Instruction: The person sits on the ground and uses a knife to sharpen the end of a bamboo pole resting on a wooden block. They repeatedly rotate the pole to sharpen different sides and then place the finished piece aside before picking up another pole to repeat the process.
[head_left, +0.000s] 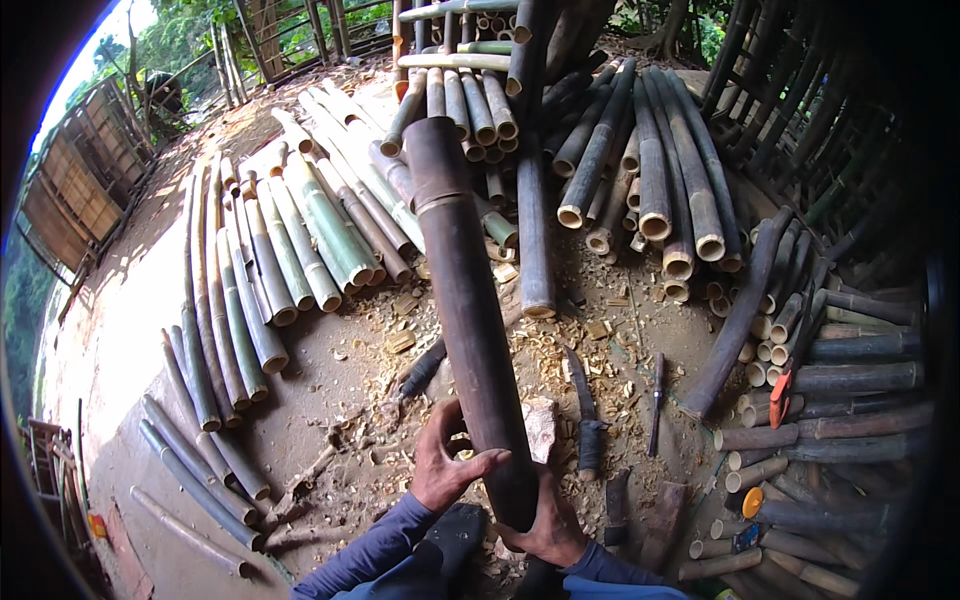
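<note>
Dark bamboo pole (468, 300) held tilted, far end pointing away from person, near end low between both hands. Left hand (447, 465) wraps pole's left side, thumb across front. Right hand (548, 525) cups pole's lower end from beneath. Right of pole: pale stone block (541, 428) touching it, then knife with wrapped handle (585, 420), then thin chisel (656, 403) on chip-strewn ground (340, 370). Left of pole: green bamboo lengths (320, 235) laid in rows. Beyond pole: stacked grey bamboo (650, 170).

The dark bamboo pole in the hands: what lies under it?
Under the dark bamboo pole lie wood chips and a pale stone on the ground. The ground directly beneath the pole is hidden.
</note>
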